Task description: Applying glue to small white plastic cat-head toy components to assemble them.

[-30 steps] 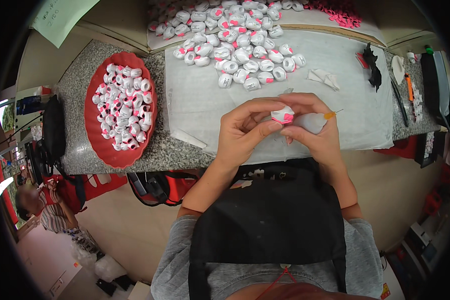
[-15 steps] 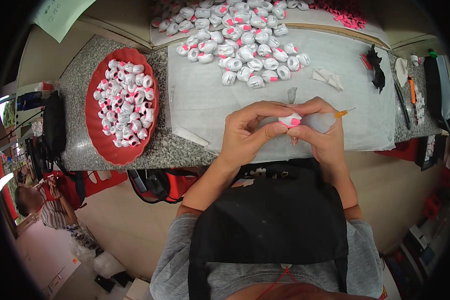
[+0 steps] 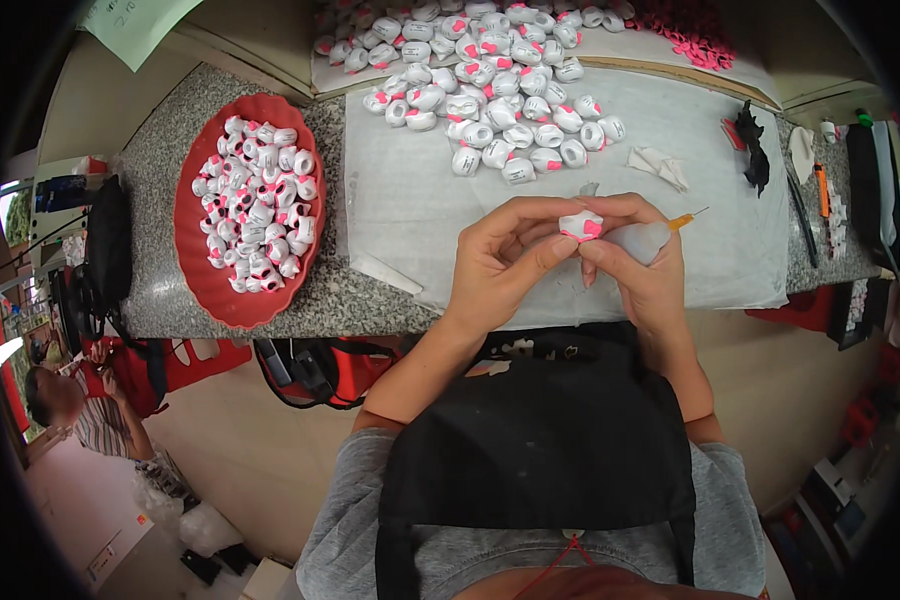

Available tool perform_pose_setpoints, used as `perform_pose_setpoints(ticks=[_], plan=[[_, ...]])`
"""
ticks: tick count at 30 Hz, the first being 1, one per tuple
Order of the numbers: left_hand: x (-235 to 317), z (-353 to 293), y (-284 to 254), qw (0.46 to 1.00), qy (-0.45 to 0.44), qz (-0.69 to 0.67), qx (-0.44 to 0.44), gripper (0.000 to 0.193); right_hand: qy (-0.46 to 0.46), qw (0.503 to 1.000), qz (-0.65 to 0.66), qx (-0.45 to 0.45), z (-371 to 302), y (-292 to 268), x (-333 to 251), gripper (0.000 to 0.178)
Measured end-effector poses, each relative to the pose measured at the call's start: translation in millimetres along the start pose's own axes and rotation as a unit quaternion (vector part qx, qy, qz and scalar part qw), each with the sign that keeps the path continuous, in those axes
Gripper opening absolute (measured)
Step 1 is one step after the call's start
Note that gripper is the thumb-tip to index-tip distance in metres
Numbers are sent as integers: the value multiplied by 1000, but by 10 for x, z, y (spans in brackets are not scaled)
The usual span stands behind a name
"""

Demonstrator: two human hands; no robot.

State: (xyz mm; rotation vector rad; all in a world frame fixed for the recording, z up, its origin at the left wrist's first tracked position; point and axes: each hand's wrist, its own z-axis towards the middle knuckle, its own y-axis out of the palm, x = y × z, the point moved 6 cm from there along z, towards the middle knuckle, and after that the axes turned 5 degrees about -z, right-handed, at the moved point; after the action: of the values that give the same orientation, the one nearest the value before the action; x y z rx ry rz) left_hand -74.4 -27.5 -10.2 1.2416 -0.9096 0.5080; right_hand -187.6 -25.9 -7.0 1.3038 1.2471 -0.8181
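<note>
Over the near part of the paper sheet, a small hollow white plastic piece with a pink bow (image 3: 581, 226) is pinched between my hands. My left hand (image 3: 497, 262) closes its thumb and fingers on the piece's left side. The fingertips of my right hand (image 3: 660, 290) touch its right side. Tucked in that same right hand lies a translucent squeeze bottle (image 3: 642, 241), its orange needle tip (image 3: 682, 220) pointing out to the right. Farther back a heap of similar white pieces (image 3: 520, 136) lies on the sheet. The bottle's contents cannot be made out.
A red scalloped tray (image 3: 186, 230) full of white pieces stands left on the granite counter (image 3: 360, 318). Small pink parts (image 3: 695, 45) lie at the back right. Crumpled tissue (image 3: 658, 166), a black scrap (image 3: 753, 150) and an orange-handled tool (image 3: 822, 190) are at right. Another person (image 3: 105, 420) sits far left.
The white piece has turned slightly and risen a little between my fingers, showing more of its top and bow. The bottle stays in my right hand; the view has shifted slightly.
</note>
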Motion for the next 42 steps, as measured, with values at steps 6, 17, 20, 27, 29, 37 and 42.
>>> perform_pose_setpoints(ticks=[6, 17, 20, 27, 29, 37, 42], plan=[[19, -22, -15, 999, 12, 42, 17, 24, -10, 999, 48, 20, -5, 19, 46, 25], [-80, -5, -164, 997, 4, -36, 63, 22, -91, 965, -217, 116, 59, -393, -327, 25], [-110, 6, -214, 996, -2, -44, 77, 26, -229, 819, -507, 140, 89, -588, -489, 20], [-108, 41, -177, 996, -3, -55, 73, 27, -194, 865, -442, 133, 25, -488, -405, 15], [-103, 39, -162, 994, -9, -70, 87, 24, -203, 899, -363, 137, -64, -299, -440, 14], [-90, 14, -127, 991, -23, -96, 95, 24, -252, 946, -186, 80, -41, 96, -380, 16], [57, -22, -70, 994, 55, 40, 86, 22, -255, 931, -254, 68, -26, 122, -373, 18]])
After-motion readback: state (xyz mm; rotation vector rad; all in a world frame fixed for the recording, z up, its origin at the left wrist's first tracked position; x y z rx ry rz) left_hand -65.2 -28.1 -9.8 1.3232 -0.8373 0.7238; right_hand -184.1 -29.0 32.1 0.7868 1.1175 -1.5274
